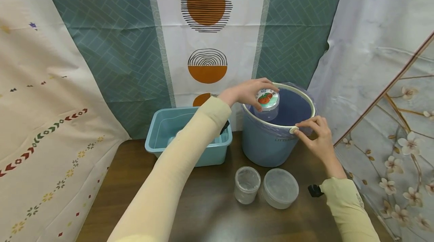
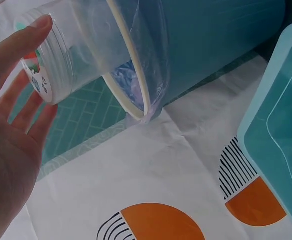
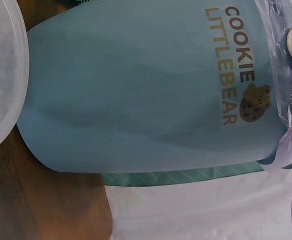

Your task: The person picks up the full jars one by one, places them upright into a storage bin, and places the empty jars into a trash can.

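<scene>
My left hand (image 1: pixel 249 92) grips a clear plastic jar (image 1: pixel 268 111) by its lid, which carries a label with orange-red fruit. The jar hangs over the mouth of a blue trash can (image 1: pixel 268 146), its lower part inside the rim. In the left wrist view, thumb and fingers span the lid of the jar (image 2: pixel 53 60). A cream ring (image 1: pixel 306 101) holds a thin plastic bag (image 3: pixel 285 75) around the can's top. My right hand (image 1: pixel 318 138) pinches the round cream tab (image 1: pixel 293 130) on that ring between thumb and fingers.
A light blue basin (image 1: pixel 159 129) stands left of the can, partly hidden by my left arm. In front of the can, a small clear jar (image 1: pixel 246 185) and a wider lidded tub (image 1: pixel 280 188) stand on the dark wooden table (image 1: pixel 210 212). Patterned cloths hang behind and at both sides.
</scene>
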{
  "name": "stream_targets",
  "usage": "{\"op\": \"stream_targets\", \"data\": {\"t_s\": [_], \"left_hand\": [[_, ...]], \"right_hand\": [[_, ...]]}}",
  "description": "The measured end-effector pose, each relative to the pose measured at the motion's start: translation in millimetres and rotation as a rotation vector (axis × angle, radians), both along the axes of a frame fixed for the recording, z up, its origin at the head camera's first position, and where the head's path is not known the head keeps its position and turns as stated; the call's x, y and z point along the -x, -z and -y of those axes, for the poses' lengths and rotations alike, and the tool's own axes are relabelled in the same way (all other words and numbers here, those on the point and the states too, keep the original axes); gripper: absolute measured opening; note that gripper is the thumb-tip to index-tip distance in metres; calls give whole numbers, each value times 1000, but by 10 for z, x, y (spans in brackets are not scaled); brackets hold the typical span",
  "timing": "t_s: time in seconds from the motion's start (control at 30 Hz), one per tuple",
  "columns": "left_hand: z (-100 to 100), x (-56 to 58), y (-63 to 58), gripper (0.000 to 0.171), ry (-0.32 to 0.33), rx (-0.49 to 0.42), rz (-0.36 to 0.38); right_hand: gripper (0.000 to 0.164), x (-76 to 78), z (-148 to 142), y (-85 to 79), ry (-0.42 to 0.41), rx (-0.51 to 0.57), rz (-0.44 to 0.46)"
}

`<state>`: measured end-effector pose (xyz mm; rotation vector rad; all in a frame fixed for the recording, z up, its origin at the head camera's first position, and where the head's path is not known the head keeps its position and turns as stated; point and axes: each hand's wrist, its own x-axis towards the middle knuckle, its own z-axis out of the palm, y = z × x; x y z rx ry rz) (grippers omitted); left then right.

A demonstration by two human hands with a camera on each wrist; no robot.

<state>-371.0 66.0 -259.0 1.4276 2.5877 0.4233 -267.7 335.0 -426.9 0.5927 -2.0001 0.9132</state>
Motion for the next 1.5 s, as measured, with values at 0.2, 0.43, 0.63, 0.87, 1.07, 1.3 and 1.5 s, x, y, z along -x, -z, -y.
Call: {"op": "stream_targets", "data": {"t_s": [0.2, 0.43, 0.63, 0.87, 1.07, 1.3, 1.5], "left_hand": [[22, 1, 69, 90, -10, 81, 39], [119, -7, 198, 88, 9, 55, 57], [197, -41, 297, 88, 47, 22, 74], [279, -117, 350, 85, 78, -31, 61], [357, -173, 465, 84, 79, -126, 129], [477, -294, 651, 79, 108, -216, 92], [578, -451, 847, 76, 142, -259, 88]], "right_hand": [[36, -7, 39, -47, 1, -8, -17], [35, -148, 199, -214, 0, 10, -38], [35, -188, 193, -253, -7, -4, -33], [40, -72, 88, -123, 4, -20, -35], [39, -71, 89, -118, 6, -11, -31], [33, 0, -67, -41, -8, -39, 39], [41, 1, -67, -79, -33, -52, 40]]}}
